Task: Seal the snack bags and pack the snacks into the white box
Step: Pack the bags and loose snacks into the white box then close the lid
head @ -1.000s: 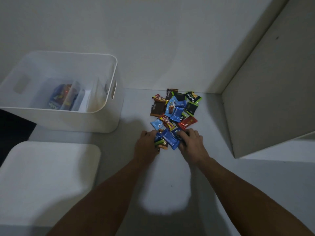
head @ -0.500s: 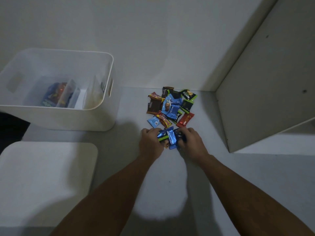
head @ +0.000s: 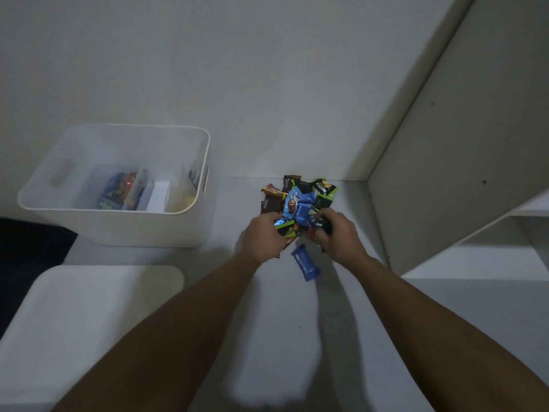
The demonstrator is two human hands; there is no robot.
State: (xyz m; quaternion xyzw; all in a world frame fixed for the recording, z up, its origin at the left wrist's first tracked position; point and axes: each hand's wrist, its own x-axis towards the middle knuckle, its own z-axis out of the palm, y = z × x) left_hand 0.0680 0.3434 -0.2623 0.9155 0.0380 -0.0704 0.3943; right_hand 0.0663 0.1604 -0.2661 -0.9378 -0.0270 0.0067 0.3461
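A pile of small wrapped snacks (head: pixel 300 194), blue, brown, black and green, lies on the white surface near the back wall. My left hand (head: pixel 263 234) grips several snacks at the pile's front left. My right hand (head: pixel 337 230) grips dark and blue packets at its front right. One blue snack (head: pixel 305 262) lies alone just in front of both hands. The white box (head: pixel 118 227) stands to the left with clear bags of snacks (head: pixel 121 190) inside.
A flat white lid (head: pixel 83 328) lies in front of the box at the lower left. A white shelf panel (head: pixel 463 162) rises on the right, with a lower shelf beside it. A wall stands right behind the pile.
Both hands have moved forward into the pile and gathered more snacks. One blue snack has dropped out and now lies alone in front of them.
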